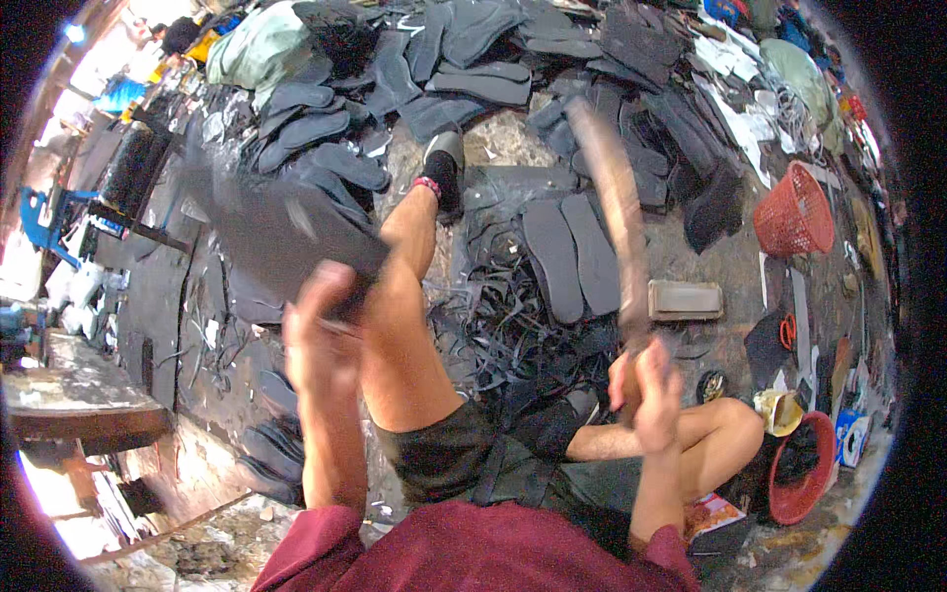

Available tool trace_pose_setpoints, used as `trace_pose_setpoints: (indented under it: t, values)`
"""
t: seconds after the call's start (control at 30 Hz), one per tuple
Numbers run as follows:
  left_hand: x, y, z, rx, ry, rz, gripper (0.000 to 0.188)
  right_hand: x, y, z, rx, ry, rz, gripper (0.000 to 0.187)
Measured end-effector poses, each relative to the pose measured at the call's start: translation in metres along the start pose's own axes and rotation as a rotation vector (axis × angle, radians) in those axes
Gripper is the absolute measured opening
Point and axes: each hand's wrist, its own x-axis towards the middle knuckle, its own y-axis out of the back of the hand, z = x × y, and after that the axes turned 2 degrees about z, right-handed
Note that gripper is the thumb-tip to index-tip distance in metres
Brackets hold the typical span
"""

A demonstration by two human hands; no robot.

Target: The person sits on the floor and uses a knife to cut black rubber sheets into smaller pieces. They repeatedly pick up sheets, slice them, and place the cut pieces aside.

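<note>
My left hand [324, 331] is closed on the edge of a dark grey sole sheet [286, 232], raised over my left leg and smeared by motion. In my right hand [648, 390], a fist wraps the handle of a long curved knife [614, 187]; its blade points away from me and is blurred too. Knife and sheet are well apart. Between them, two dark cut soles [552, 261] lie side by side on the floor. A tangle of thin black offcut strips [508, 321] spreads in front of my lap.
Heaps of dark soles [483, 84] cover the far floor. A pale rectangular block [684, 300] lies right of the knife. Red baskets [794, 212] [804, 474] and orange-handled scissors [787, 333] are at the right. A low wooden table [89, 409] stands left.
</note>
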Motion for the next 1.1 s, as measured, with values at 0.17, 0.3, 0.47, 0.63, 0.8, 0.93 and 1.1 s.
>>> trace_pose_setpoints:
  t: [0.17,0.3,0.47,0.63,0.8,0.93,1.1]
  values:
    - [-0.073,-0.097,-0.019,-0.231,0.326,0.084,0.058,-0.053,-0.018,0.031,-0.396,0.268,0.034,0.041]
    - [-0.086,-0.105,-0.034,-0.310,0.487,0.005,0.047,-0.077,-0.011,0.012,-0.609,0.229,0.066,0.031]
    - [-0.100,-0.099,-0.054,-0.248,0.620,-0.037,0.046,-0.101,0.017,0.016,-0.666,0.291,0.065,0.030]
    - [-0.106,-0.064,-0.079,-0.063,0.602,-0.072,0.052,-0.079,0.006,0.000,-0.787,0.241,-0.016,0.033]
    - [-0.115,-0.037,-0.083,0.056,0.632,-0.174,0.064,-0.025,-0.039,0.015,-0.713,0.292,-0.036,0.036]
    - [-0.118,-0.026,-0.082,0.126,0.621,-0.132,0.065,0.011,-0.069,0.038,-0.566,0.394,-0.023,0.036]
    - [-0.106,-0.007,-0.052,0.120,0.755,-0.109,0.062,-0.036,0.003,0.029,-0.507,0.141,-0.204,0.034]
